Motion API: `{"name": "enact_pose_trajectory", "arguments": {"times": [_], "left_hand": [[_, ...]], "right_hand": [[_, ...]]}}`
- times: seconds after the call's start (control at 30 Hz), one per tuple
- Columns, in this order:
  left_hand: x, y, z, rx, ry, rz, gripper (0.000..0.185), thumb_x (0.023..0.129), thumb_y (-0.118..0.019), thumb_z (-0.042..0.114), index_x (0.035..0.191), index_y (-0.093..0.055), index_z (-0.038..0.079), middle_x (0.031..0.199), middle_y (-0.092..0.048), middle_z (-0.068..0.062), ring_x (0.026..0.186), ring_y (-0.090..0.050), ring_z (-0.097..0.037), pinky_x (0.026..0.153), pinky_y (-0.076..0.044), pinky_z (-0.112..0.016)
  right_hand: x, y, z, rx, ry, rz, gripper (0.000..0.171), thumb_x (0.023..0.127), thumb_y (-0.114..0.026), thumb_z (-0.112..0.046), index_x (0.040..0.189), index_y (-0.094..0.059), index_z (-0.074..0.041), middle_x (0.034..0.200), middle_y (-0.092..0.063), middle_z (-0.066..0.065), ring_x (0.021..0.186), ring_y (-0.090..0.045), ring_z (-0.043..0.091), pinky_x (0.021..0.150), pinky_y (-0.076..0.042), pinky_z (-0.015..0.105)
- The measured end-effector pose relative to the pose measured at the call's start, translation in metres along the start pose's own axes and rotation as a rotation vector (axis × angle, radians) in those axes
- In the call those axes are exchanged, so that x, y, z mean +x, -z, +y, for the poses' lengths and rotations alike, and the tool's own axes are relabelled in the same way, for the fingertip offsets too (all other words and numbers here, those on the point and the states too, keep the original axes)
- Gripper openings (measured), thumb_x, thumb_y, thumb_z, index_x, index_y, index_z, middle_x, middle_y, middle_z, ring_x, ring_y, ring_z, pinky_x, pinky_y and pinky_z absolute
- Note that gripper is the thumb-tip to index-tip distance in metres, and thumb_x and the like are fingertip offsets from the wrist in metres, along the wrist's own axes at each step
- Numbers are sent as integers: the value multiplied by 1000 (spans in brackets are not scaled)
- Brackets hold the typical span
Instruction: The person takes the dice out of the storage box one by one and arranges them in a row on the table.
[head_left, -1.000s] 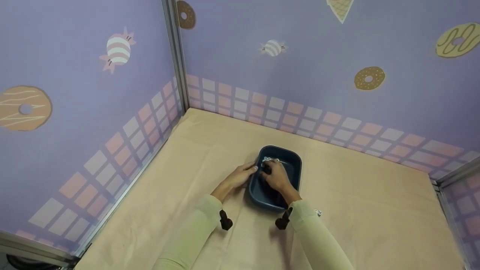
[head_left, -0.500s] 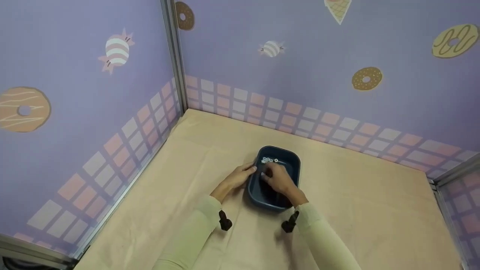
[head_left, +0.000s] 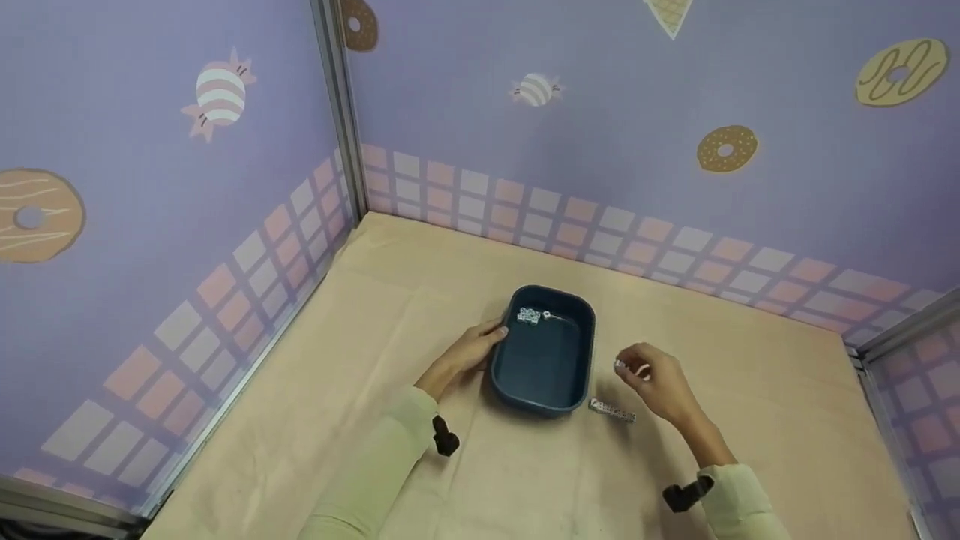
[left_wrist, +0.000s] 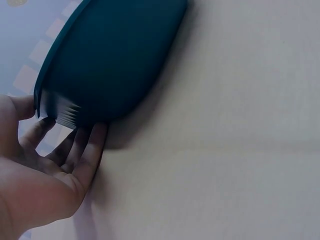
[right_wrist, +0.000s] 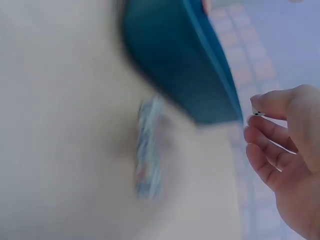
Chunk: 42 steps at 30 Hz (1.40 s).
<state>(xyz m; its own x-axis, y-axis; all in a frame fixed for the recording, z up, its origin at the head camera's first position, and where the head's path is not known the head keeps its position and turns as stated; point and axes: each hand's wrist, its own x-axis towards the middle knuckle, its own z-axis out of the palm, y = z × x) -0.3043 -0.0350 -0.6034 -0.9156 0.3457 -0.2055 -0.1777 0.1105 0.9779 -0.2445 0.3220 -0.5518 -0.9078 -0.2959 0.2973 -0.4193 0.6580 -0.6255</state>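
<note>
A dark blue rectangular tub with rounded corners stands on the cloth. My left hand grips its left side, thumb at the rim and the other fingers against the outer wall. Inside, at the far end, several small white dice lie grouped, with a single die beside them. My right hand is raised to the right of the tub. Between thumb and forefinger it pinches one white die with black pips. Below that hand a row of dice lies end to end on the cloth.
Beige cloth covers the table. Purple walls with painted sweets stand along the back and sides, joined by a metal post at the back left corner. Each wrist carries a small black camera mount.
My right hand has come out of the tub and moved right with a die, uncovering the tub's floor and the row of dice. The left hand keeps its grip on the tub.
</note>
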Motion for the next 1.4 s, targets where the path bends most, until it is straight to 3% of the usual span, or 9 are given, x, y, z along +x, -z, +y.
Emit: {"name": "enact_pose_trajectory", "arguments": {"times": [0.23, 0.4, 0.57, 0.77, 1.13, 1.4], "left_hand": [[0, 1, 0, 38, 10, 4, 57, 114, -49, 39, 167, -37, 21, 164, -45, -13, 141, -56, -32, 110, -51, -46], [0, 1, 0, 62, 7, 24, 57, 114, -50, 40, 166, -39, 21, 166, -42, -11, 146, -49, -32, 116, -44, -47], [0, 1, 1, 36, 32, 23, 57, 113, -50, 41, 166, -39, 22, 165, -45, -12, 140, -56, -31, 109, -51, -46], [1, 0, 0, 52, 28, 18, 58, 113, -50, 41, 167, -37, 23, 165, -44, -12, 140, -56, -31, 107, -52, -46], [1, 1, 0, 46, -1, 24, 56, 114, -49, 37, 166, -37, 18, 165, -43, -14, 141, -54, -32, 108, -52, -45], [-2, -2, 3, 12, 13, 23, 58, 114, -50, 37, 167, -36, 17, 163, -47, -14, 139, -57, -31, 108, -52, -42]], "right_hand": [[-61, 12, 39, 2, -188, -9, 16, 95, -76, 4, 109, -74, -3, 101, -72, 3, 94, -68, 23, 78, -56, 26], [-86, 8, 51, -13, -289, -12, 17, 94, -76, 4, 109, -73, -5, 101, -71, 3, 97, -66, 21, 83, -55, 26], [-91, 2, 54, -8, -297, -6, 18, 93, -78, 4, 108, -73, -5, 100, -70, 3, 96, -66, 21, 82, -55, 25], [-87, -9, 49, 19, -268, -21, 19, 90, -81, 5, 105, -75, -6, 96, -68, 1, 89, -65, 19, 77, -55, 25], [-85, -20, 48, 25, -306, -38, 18, 92, -80, 3, 106, -76, -8, 100, -64, 4, 86, -59, 19, 69, -51, 24], [-83, -11, 43, 47, -310, -93, 25, 93, -82, -4, 117, -73, -4, 106, -66, 7, 92, -62, 21, 77, -54, 25]]}}
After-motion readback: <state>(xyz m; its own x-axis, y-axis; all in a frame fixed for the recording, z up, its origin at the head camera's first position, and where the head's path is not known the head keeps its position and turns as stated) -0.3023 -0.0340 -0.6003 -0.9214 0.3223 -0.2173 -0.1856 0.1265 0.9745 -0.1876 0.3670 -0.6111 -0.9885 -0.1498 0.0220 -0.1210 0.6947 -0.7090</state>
